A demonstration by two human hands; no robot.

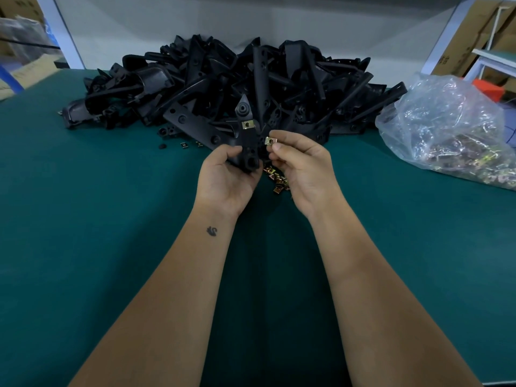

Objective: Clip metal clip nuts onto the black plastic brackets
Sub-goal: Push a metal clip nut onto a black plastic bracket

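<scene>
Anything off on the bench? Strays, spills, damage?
Minor only. A few clip nuts lie loose on the green mat at the front edge of the bracket pile, away from the small heap of nuts under the hands. No damage shows.

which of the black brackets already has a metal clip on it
The bracket gripped in the left hand: a brass-coloured clip sits on its edge. The brackets in the pile behind show none.
</scene>
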